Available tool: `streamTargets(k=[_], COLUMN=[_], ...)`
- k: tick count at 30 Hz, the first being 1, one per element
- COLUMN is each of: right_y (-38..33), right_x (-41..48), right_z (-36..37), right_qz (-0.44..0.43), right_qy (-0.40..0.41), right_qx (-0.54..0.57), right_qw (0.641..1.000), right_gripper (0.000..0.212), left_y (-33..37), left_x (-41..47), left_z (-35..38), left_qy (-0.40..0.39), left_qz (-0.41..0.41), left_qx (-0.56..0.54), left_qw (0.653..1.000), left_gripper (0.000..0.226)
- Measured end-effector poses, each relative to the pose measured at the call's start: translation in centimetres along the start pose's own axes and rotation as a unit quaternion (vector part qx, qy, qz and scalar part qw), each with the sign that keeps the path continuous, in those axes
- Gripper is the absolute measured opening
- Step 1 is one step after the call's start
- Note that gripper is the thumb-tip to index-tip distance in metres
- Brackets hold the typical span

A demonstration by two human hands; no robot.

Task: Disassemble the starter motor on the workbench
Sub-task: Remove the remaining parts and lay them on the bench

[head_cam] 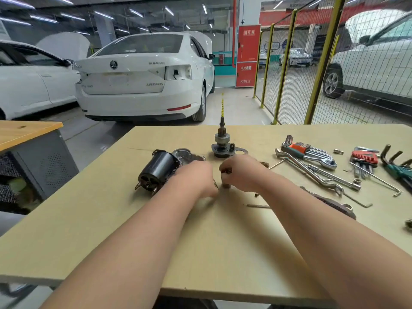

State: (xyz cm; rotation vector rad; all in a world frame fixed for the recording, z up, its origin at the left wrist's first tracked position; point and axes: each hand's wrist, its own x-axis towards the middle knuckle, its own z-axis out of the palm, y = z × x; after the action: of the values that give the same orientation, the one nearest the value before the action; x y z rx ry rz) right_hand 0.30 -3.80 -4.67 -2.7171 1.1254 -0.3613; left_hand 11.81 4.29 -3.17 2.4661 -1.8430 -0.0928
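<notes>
Starter motor: in pieces on the pale wooden worktop [200, 241].
- Black cylindrical motor housing [158, 170] lies on its side, left of centre, with its studded end toward the camera.
- Round shiny metal cap [184, 153] sits just behind the housing.
- Grey pinion-and-shaft assembly [223, 142] stands upright on its flange plate at the far middle, apart from the housing.

Left hand [197, 177]: back up, just beside the housing. Its fingers point down and are hidden, so I cannot tell whether it holds anything.

Right hand [244, 172]: close to the left hand. Its fingers [224, 175] are curled and pinch a small dark part [227, 170], too blurred to identify.

Right side of worktop:
- hex key set in an orange holder [298, 148]
- long bent chrome wrenches [312, 172]
- key set in a red holder [364, 157]
- green-handled tools [399, 169]

Thin metal rod [258, 206] lies near the right forearm.

Beyond the worktop: white sedan [145, 76] and yellow-framed mesh fence [287, 70].
</notes>
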Motion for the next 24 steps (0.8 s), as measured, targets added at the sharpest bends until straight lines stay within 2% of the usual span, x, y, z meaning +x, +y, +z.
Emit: streamTargets(k=[4,6,8,11,12,14,17,19,22,24], right_y=[2.4,3.8,4.4,4.1,3.9,3.6,3.1,3.4,4.4,4.8], right_x=[-1.5,-3.0,-4.5,-5.6,-5.7,-5.7,-6.1,-6.6,-7.8,-8.7], right_z=[-1.6,-2.2,-2.0,-1.5,-1.6,-1.5,-1.2,-1.3,-1.9,-1.7], right_qz=[0.051,0.058,0.051,0.036,0.036,0.046,0.056,0.058,0.095,0.087], right_qy=[0.054,0.036,-0.044,-0.086,-0.083,-0.076,-0.049,0.011,0.092,0.069], right_qx=[0.098,0.036,-0.048,-0.094,-0.096,-0.099,-0.089,-0.009,0.144,0.098], right_qw=[0.992,0.997,0.997,0.991,0.991,0.991,0.993,0.998,0.981,0.989], right_gripper=[0.035,0.030,0.028,0.025,0.025,0.024,0.021,0.020,0.012,0.013], left_y=[0.4,0.0,-0.9,-3.6,-4.6,-6.3,-7.5,-7.5,-7.3,-6.6], left_x=[1.2,0.5,-1.5,-7.8,-10.3,-14.6,-17.1,-17.0,-15.6,-14.1], left_z=[0.0,-1.0,-1.9,-1.4,-0.7,1.0,3.6,4.1,4.2,4.1], left_qy=[-0.050,-0.037,0.046,0.171,0.169,0.100,0.025,0.033,0.060,0.067], left_qz=[0.003,0.007,0.010,0.021,0.025,0.024,0.035,0.032,0.021,0.024], left_qx=[0.024,0.017,-0.016,-0.122,-0.141,-0.159,-0.129,-0.129,-0.117,-0.100], left_qw=[0.998,0.999,0.999,0.977,0.975,0.982,0.991,0.991,0.991,0.992], left_gripper=[0.030,0.042,0.044,0.019,0.014,0.013,0.010,0.004,0.008,0.010])
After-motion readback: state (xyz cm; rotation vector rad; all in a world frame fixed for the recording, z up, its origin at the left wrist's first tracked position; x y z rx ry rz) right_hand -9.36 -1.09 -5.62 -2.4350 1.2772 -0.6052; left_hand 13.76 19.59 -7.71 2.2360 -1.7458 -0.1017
